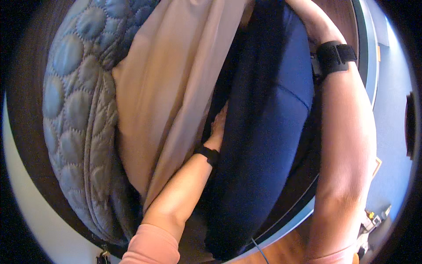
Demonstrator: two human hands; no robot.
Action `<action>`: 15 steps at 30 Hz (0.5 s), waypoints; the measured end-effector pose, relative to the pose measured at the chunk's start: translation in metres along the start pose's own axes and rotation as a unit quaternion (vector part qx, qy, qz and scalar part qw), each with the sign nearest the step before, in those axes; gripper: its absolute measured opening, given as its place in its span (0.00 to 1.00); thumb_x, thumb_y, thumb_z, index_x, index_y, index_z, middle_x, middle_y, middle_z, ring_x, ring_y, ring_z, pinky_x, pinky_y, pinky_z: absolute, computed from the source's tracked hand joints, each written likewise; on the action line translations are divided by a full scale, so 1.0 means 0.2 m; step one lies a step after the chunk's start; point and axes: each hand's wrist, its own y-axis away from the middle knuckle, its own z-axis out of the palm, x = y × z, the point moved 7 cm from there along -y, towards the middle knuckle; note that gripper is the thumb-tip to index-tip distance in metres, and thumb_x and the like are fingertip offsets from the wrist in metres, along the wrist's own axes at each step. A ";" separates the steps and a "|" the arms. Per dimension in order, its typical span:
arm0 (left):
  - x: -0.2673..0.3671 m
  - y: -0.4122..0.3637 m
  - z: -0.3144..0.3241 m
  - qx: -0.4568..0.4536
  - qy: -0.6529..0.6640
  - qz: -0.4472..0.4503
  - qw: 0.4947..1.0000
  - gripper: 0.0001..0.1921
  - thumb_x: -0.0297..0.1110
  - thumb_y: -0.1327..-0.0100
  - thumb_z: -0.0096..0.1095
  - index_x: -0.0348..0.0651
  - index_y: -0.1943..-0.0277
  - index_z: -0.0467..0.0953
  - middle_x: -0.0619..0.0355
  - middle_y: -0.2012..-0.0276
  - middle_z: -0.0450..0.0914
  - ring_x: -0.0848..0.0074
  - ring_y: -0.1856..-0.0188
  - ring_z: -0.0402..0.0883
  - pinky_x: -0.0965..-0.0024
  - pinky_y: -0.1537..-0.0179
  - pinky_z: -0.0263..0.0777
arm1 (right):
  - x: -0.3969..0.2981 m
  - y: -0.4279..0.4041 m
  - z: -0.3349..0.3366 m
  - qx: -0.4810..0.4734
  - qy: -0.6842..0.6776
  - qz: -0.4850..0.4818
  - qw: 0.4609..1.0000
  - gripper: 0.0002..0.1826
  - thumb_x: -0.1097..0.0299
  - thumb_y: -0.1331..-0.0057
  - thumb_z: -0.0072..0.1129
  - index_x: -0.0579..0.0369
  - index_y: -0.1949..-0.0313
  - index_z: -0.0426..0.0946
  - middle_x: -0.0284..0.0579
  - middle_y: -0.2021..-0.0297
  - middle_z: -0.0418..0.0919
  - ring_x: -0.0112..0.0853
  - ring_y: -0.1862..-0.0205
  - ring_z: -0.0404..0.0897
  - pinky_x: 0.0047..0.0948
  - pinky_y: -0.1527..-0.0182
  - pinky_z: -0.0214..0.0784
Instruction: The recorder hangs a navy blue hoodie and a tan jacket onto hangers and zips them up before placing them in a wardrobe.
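Note:
A navy blue garment (260, 158) with a seam hangs in front of me, beside a beige garment (158, 99) in long folds. Between the two, my left hand (219, 123) reaches into the dark gap, touching or very near the navy cloth, which hides part of its fingers. To the left bulges a blue-grey quilted garment (75, 112) with stitched rounded patches. My right hand (308, 15) is at the top edge, beside the upper part of the navy garment; its fingers are out of sight. Black straps circle both wrists.
Dark wood-like panels (26, 132) enclose the garments. A thin cord (260, 250) shows at the bottom, above wooden floor (280, 247). On the right is a blue wall (392, 115) with a dark object (409, 125) and small items (372, 221) lower down.

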 end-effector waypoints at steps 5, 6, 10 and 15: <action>-0.17 0.33 0.04 -0.059 0.120 -0.083 0.988 0.24 0.36 0.36 0.37 0.44 0.37 0.49 0.46 0.43 0.61 0.61 0.43 0.62 0.66 0.43 0.56 | 0.00 0.19 0.20 0.013 -0.326 -0.063 0.943 0.20 0.57 0.41 0.52 0.64 0.58 0.70 0.44 0.70 0.75 0.29 0.70 0.74 0.27 0.67 0.67; -0.18 0.40 0.06 -0.074 0.160 -0.102 0.979 0.24 0.36 0.36 0.37 0.44 0.37 0.49 0.46 0.43 0.60 0.61 0.42 0.61 0.66 0.43 0.55 | 0.05 0.22 0.23 0.055 -0.314 -0.045 0.947 0.26 0.55 0.41 0.52 0.64 0.52 0.63 0.47 0.62 0.72 0.30 0.64 0.72 0.27 0.62 0.66; -0.26 0.74 0.00 -0.072 0.269 -0.204 0.939 0.25 0.38 0.35 0.36 0.43 0.37 0.48 0.47 0.41 0.58 0.63 0.41 0.59 0.67 0.42 0.53 | 0.28 0.44 0.39 0.208 -0.312 0.020 0.927 0.36 0.53 0.43 0.54 0.62 0.43 0.53 0.54 0.46 0.62 0.35 0.50 0.67 0.29 0.49 0.60; -0.36 1.11 -0.08 -0.011 0.357 -0.324 0.876 0.26 0.41 0.35 0.35 0.41 0.36 0.46 0.48 0.39 0.55 0.64 0.39 0.56 0.67 0.40 0.51 | 0.75 0.76 0.85 0.134 -0.519 0.120 0.836 0.34 0.56 0.38 0.49 0.57 0.38 0.48 0.53 0.40 0.52 0.36 0.40 0.56 0.30 0.40 0.49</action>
